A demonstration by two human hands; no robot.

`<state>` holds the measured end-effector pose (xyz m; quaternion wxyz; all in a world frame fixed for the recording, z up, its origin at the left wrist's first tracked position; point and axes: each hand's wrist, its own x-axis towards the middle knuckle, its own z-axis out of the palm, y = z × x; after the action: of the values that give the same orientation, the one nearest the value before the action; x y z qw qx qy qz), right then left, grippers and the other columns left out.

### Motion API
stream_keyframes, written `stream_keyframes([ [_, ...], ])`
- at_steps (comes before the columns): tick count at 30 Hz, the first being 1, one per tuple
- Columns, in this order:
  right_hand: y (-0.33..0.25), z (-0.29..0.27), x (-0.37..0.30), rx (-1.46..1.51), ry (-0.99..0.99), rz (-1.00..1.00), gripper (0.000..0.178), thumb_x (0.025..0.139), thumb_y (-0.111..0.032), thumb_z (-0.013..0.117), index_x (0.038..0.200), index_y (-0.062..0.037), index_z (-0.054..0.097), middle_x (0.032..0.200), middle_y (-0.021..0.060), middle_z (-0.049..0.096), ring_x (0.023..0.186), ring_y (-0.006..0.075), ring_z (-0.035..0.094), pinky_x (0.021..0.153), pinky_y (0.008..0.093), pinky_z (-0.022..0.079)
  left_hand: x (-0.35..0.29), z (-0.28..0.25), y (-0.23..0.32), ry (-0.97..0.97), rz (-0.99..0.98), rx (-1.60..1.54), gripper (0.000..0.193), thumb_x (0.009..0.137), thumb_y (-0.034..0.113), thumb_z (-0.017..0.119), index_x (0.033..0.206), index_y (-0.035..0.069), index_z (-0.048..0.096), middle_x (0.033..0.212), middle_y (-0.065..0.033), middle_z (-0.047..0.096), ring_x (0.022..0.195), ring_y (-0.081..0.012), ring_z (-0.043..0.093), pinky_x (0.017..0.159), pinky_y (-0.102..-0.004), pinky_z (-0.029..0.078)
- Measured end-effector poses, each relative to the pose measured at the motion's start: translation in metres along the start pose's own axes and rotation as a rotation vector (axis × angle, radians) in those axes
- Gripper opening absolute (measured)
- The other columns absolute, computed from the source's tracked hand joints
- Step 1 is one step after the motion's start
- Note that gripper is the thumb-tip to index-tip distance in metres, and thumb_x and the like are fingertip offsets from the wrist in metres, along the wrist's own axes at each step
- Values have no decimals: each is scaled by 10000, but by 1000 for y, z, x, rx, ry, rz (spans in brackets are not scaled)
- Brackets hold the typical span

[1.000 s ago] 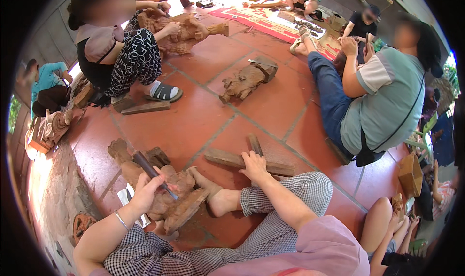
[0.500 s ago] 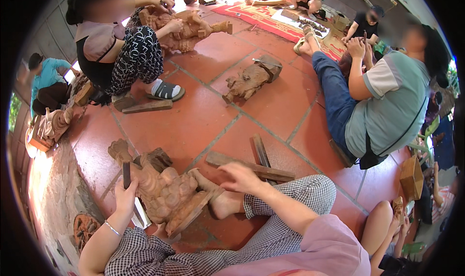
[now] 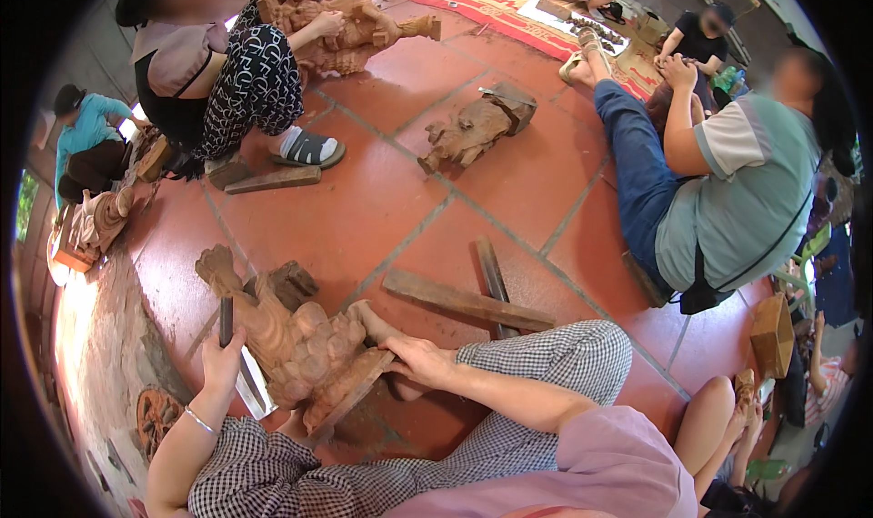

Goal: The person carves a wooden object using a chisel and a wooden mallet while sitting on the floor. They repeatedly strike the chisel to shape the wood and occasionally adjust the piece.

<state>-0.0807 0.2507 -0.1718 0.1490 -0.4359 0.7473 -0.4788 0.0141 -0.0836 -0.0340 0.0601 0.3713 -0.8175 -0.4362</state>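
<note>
A carved wooden figure [image 3: 305, 341] with a rough scaly body lies tilted on the red tile floor between my knees. My left hand [image 3: 221, 365] is just left of it, closed round a dark chisel-like tool [image 3: 225, 318] that points up and away from me. My right hand [image 3: 420, 359] rests with its fingers spread on the edge of the figure's flat base. My bare foot [image 3: 375, 322] presses against the carving just above that hand. I wear checked trousers.
Two long wooden slats [image 3: 466, 300] lie crossed on the tiles beyond my right hand. Another carving [image 3: 468, 131] lies further out. A person in patterned trousers [image 3: 245, 72] works a carving at the back left; a person in a grey-green shirt [image 3: 737, 200] sits right.
My left hand has brought the tool from above the carving down to its left side. My right hand has drawn back from the slats onto the figure's base.
</note>
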Motion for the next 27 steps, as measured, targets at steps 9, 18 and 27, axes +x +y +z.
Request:
stream_keyframes([
  [9, -30, -9, 1, -124, 10, -102, 349, 785, -104, 723, 1095, -49, 573, 1020, 141, 652, 969, 338, 645, 795, 428, 544, 17, -9, -47, 9, -209, -359, 249, 893, 233, 613, 1054, 45, 588, 957, -51, 622, 739, -157, 621, 463, -219, 358],
  [18, -52, -6, 2, -340, 72, -257, 320, 720, -133, 742, 990, -74, 581, 915, 72, 609, 840, 266, 638, 666, 375, 547, -13, -4, -8, 33, -200, -413, 80, 853, 167, 626, 846, 92, 600, 676, 42, 510, 584, -80, 459, 517, -254, 345],
  [27, -52, -4, 3, -268, 110, -235, 288, 675, -60, 736, 902, -78, 558, 848, 81, 575, 826, 278, 633, 633, 382, 538, 17, -20, -37, 77, -66, 26, 378, 846, 374, 676, 816, -3, 662, 733, -39, 619, 697, -140, 569, 633, -318, 454],
])
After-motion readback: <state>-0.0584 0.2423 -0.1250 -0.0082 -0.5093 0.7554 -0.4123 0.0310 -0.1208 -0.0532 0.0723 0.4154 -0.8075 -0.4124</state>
